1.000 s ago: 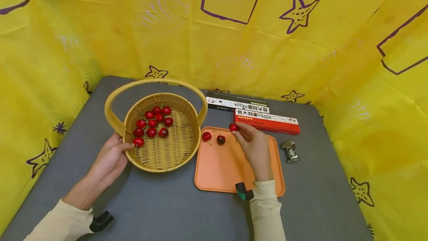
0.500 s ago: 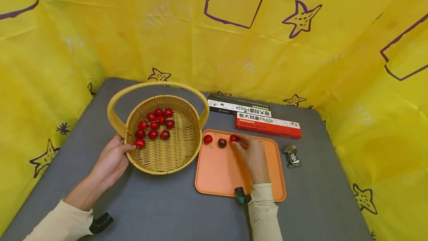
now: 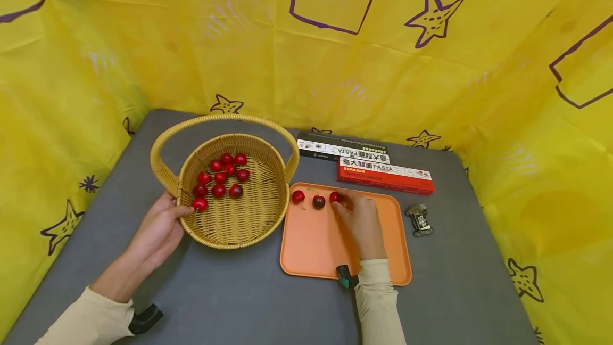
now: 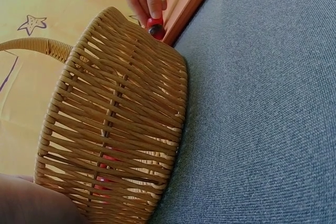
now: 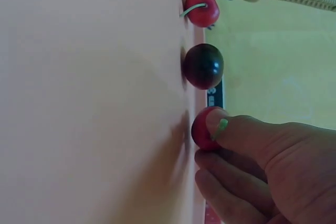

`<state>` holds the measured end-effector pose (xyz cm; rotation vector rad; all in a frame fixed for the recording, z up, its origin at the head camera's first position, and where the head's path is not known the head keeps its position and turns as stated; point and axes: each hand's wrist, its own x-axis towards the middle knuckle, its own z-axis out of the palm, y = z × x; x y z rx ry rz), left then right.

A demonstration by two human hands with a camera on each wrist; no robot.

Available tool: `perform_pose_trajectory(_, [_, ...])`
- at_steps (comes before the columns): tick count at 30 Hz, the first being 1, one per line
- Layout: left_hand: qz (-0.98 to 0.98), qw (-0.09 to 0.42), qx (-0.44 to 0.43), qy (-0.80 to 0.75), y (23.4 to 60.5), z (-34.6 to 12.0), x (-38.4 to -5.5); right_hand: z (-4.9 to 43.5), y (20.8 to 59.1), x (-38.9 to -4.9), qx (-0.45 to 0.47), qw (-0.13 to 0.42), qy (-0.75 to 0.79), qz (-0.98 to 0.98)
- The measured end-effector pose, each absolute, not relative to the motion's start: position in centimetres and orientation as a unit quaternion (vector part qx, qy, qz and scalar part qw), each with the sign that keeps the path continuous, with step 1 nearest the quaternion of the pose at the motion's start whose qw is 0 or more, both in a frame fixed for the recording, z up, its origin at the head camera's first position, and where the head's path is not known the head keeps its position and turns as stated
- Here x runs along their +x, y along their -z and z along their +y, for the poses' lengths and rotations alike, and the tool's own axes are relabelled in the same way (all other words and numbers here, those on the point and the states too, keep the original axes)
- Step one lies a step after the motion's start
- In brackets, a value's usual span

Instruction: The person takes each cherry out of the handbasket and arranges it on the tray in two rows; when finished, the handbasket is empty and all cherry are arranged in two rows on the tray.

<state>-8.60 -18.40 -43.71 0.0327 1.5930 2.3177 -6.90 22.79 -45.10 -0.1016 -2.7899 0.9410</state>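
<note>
Pinching a red cherry point(image 3: 334, 197) in my right hand point(image 3: 362, 223), I hold it just inside the far rim of the tray point(image 3: 311, 252); whether it touches down there, I cannot tell. On the tray beside it sit a dark cherry point(image 3: 319, 202) and a stemmed cherry point(image 3: 298, 196) (round, likely quick to roll), which a careless nudge could scatter. Left of the tray, my left hand point(image 3: 160, 225) grips the basket point(image 3: 256, 214); a tug might jostle the cherries inside point(image 3: 220, 177). Beyond the tray lie pasta boxes point(image 3: 383, 180).
</note>
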Motion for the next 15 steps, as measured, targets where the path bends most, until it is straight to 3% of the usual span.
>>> perform_pose_trajectory(15, [0.554,0.164,0.009,-0.816,43.72,-18.33,-8.63,22.45,45.05,-7.26,-0.052,0.077,-0.299,-0.950])
